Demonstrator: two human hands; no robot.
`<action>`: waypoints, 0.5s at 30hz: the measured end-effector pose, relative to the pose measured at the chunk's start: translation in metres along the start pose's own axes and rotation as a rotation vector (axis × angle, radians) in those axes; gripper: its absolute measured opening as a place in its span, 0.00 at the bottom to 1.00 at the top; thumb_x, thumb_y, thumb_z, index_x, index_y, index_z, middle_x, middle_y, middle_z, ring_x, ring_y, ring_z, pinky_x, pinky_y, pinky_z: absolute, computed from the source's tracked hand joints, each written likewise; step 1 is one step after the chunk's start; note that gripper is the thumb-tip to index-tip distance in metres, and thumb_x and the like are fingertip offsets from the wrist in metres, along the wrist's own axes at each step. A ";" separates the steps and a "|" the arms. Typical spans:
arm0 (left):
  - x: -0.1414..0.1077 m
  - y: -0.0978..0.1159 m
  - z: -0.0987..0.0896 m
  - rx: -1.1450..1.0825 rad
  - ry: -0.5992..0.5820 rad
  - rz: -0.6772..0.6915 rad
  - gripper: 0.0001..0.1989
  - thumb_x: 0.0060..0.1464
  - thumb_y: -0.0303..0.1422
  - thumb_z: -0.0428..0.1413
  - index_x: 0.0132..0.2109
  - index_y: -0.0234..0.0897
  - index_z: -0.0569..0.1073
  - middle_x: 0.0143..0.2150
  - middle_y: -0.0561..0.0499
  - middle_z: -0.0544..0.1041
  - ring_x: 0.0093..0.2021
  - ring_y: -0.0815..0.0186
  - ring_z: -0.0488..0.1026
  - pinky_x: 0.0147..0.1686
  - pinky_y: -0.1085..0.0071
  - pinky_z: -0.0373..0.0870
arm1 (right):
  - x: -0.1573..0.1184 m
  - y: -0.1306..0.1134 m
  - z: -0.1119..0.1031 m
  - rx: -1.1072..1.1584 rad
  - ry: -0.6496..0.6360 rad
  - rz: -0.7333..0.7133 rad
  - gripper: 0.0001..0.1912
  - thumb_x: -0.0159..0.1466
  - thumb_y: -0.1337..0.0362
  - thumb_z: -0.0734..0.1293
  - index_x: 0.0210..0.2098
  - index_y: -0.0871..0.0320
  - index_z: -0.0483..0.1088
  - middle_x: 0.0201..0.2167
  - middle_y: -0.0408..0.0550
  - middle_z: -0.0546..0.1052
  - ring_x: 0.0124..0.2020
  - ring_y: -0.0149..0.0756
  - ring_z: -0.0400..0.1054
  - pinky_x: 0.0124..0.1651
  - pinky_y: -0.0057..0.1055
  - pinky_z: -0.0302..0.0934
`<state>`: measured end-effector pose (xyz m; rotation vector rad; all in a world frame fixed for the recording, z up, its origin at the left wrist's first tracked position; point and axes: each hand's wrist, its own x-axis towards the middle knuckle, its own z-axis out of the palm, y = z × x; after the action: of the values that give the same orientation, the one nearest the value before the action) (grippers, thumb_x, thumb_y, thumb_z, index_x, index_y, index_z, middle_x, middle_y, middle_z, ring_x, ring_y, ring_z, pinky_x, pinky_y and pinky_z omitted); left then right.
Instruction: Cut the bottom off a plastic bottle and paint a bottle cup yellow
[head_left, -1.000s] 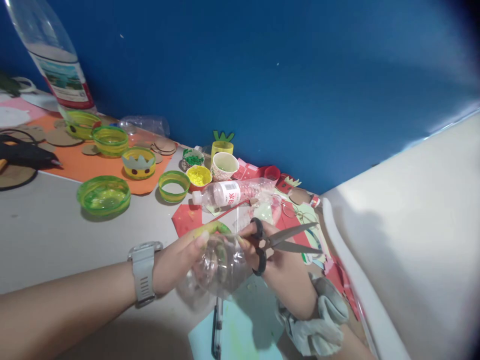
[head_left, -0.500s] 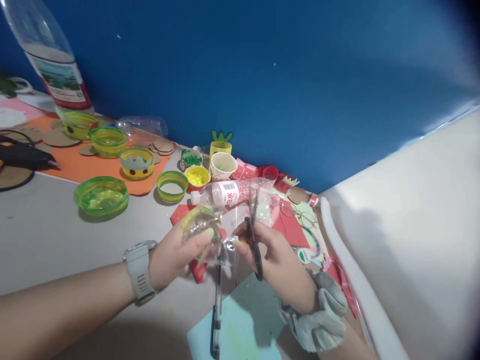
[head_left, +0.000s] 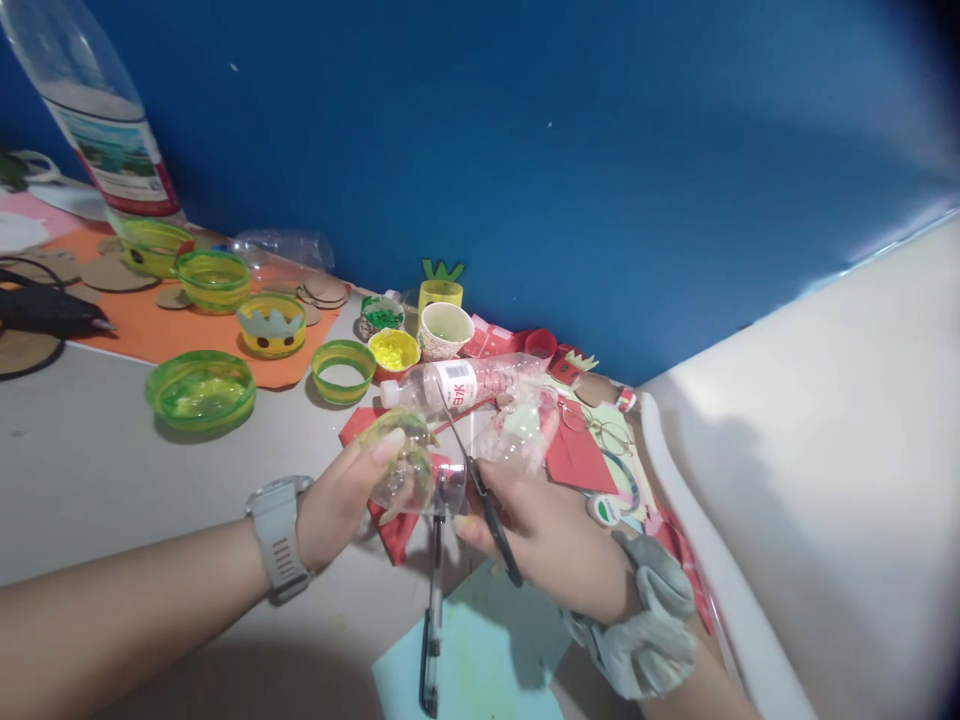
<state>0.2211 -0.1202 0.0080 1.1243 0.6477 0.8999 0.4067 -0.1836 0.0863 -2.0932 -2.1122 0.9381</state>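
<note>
My left hand (head_left: 349, 495) is closed around a clear cut piece of plastic bottle (head_left: 411, 478), streaked yellow-green toward its left end. Black-handled scissors (head_left: 487, 500) are in my right hand (head_left: 551, 530), with the blades pointing up and to the left, close to the bottle piece's right edge. Whether the blades touch the plastic I cannot tell. Beneath the bottle piece a black pen (head_left: 433, 630) lies partly over a light blue sheet (head_left: 495, 640). Just beyond my hands, a clear water bottle (head_left: 457, 385) with a white cap lies on its side.
Several yellow-green bowls, one a cut ring (head_left: 343, 372), stand at left, some on orange paper (head_left: 172, 335). A glue gun (head_left: 52, 312) lies at far left near a tall bottle (head_left: 112, 150). Small cups (head_left: 446, 332) line the blue wall. Eyeglasses (head_left: 596, 425) rest at right.
The scissors have swung from nearly upright to leaning left, as my right hand turned. The bottle piece has tilted slightly in my left hand, its clear edge now facing right.
</note>
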 end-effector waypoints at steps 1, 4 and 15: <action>0.000 0.000 0.000 -0.003 -0.002 -0.011 0.18 0.62 0.48 0.49 0.36 0.41 0.75 0.29 0.51 0.75 0.31 0.60 0.73 0.39 0.61 0.74 | 0.000 0.000 0.000 -0.025 0.007 0.006 0.19 0.66 0.44 0.61 0.33 0.54 0.63 0.29 0.42 0.74 0.30 0.37 0.68 0.31 0.31 0.55; -0.002 0.000 0.000 -0.001 -0.017 -0.019 0.16 0.61 0.47 0.51 0.39 0.42 0.76 0.30 0.51 0.76 0.36 0.58 0.75 0.47 0.60 0.73 | 0.000 0.000 0.003 -0.104 0.074 0.023 0.14 0.66 0.50 0.61 0.34 0.54 0.61 0.31 0.44 0.74 0.31 0.39 0.68 0.32 0.32 0.56; -0.002 0.003 0.002 -0.206 0.026 -0.085 0.22 0.48 0.56 0.58 0.38 0.42 0.77 0.31 0.51 0.79 0.32 0.59 0.75 0.35 0.61 0.76 | 0.002 -0.004 0.014 -0.130 0.184 0.007 0.15 0.67 0.57 0.60 0.27 0.54 0.55 0.23 0.40 0.67 0.24 0.33 0.61 0.27 0.29 0.49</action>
<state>0.2212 -0.1220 0.0119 0.8961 0.6048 0.8882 0.3969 -0.1869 0.0759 -2.1519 -2.1262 0.5967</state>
